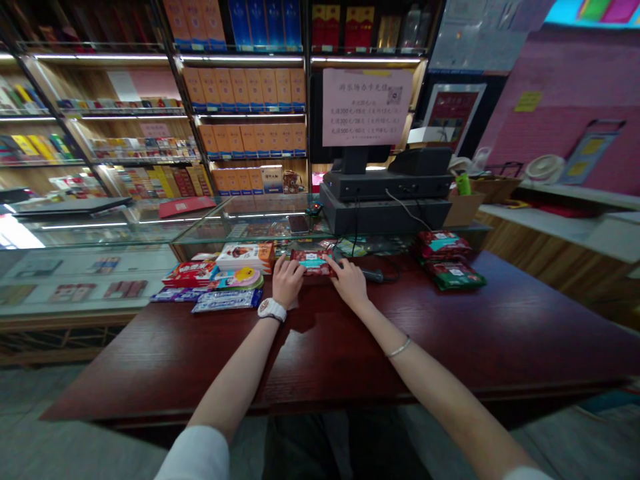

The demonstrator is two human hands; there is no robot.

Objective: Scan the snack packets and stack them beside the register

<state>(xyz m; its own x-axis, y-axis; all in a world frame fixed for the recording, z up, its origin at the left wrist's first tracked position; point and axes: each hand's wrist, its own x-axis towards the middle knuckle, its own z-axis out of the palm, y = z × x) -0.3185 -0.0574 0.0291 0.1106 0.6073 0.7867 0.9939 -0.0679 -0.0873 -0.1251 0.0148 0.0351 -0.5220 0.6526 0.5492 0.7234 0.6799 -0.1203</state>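
A red snack packet (314,263) with a light-blue label is held near the middle back of the counter, one hand at each end. My left hand (287,281), with a white watch at the wrist, grips its left end with bent fingers. My right hand (351,280) is closed on its right end, thumb and fingers at the edge. Left of my left hand lie an orange-and-white box (245,257), a red snack box (190,273), a colourful oval pack (237,279) and several purple-blue wrapped bars (227,301). A dark handheld scanner (373,275) lies beside my right hand.
Red packets (443,244) and a green packet (456,274) are piled on the right of the dark wooden counter (350,360). A till base (385,217) with a screen behind a paper sign (367,107) stands behind. Glass display cases (85,273) extend left.
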